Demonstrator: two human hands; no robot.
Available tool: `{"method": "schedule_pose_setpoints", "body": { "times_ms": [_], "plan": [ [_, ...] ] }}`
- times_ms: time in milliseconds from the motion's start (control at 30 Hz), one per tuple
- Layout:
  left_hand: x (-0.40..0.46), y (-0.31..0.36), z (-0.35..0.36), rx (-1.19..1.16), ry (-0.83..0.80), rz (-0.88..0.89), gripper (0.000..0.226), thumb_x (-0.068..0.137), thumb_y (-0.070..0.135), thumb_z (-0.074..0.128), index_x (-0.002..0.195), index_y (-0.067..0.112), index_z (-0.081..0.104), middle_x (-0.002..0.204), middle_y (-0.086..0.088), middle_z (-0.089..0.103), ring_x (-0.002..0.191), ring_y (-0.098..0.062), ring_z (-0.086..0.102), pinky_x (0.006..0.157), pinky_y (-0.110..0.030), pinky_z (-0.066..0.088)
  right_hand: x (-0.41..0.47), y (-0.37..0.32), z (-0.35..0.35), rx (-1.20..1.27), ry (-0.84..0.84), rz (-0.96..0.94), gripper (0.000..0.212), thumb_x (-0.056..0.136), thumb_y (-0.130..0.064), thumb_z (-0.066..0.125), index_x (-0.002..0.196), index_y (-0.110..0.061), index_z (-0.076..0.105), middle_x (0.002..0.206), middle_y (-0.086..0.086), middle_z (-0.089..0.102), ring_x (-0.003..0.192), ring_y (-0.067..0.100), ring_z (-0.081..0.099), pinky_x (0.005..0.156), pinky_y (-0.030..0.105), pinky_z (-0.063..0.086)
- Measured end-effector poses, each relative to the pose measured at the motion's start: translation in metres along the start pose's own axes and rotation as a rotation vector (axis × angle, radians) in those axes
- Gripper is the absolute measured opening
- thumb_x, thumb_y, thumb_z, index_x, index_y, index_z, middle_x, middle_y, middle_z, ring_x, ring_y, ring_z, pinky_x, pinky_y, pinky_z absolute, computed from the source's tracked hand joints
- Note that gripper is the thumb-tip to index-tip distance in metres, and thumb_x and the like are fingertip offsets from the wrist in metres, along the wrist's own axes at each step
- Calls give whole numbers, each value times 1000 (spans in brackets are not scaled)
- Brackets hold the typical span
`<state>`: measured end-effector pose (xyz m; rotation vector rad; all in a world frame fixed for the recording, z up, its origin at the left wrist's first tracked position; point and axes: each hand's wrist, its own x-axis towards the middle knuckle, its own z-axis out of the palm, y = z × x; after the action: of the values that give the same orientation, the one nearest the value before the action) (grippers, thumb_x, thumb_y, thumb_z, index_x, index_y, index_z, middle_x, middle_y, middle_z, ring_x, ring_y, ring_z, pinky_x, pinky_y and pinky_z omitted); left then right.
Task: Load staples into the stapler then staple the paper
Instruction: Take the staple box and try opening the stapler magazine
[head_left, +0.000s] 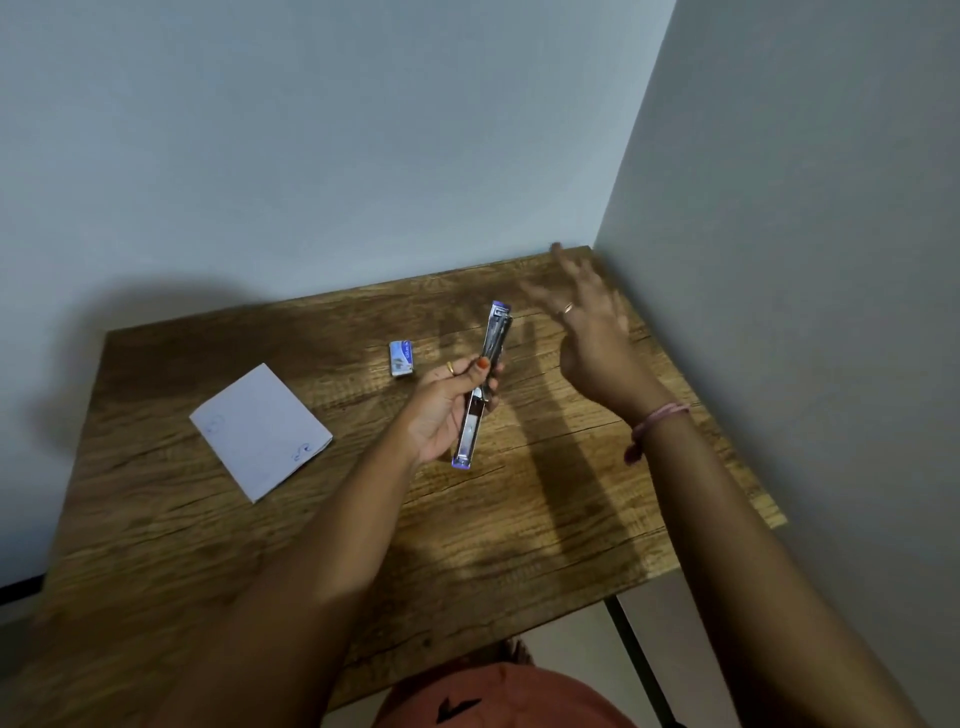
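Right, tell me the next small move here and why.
Probably bring the right hand across to the staple box and pick it up. The left hand already holds the stapler swung open above the table, the right hand is spread and holds nothing, and the box lies on the table beside the paper.

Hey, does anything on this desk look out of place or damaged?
Nothing looks damaged or spilled. The stapler is swung fully open in the left hand, as loading requires. The staple box and folded paper lie flat on the table. The right hand is motion-blurred.
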<state>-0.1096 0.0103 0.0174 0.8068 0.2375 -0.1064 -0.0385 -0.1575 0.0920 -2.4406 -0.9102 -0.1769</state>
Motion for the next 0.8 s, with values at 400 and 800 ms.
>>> {"method": "schedule_pose_setpoints", "body": {
  "times_ms": [400,800],
  "plan": [
    [-6,-1,6,20,-7,-19,40,83,12,58,119,-4,56,82,2,70,64,-6,59,57,-18,52,0,4,2,400,309,145,91,70,21,32,150,-19,18,158,10,15,146,22,15,118,48,18],
    [-5,10,3,465,197,-71,11,90,2,58,94,-6,64,75,-14,62,55,-11,57,47,-16,49,-15,24,32,478,32,288,75,78,19,33,145,-16,33,149,10,34,137,23,35,112,33,32]
  ]
}}
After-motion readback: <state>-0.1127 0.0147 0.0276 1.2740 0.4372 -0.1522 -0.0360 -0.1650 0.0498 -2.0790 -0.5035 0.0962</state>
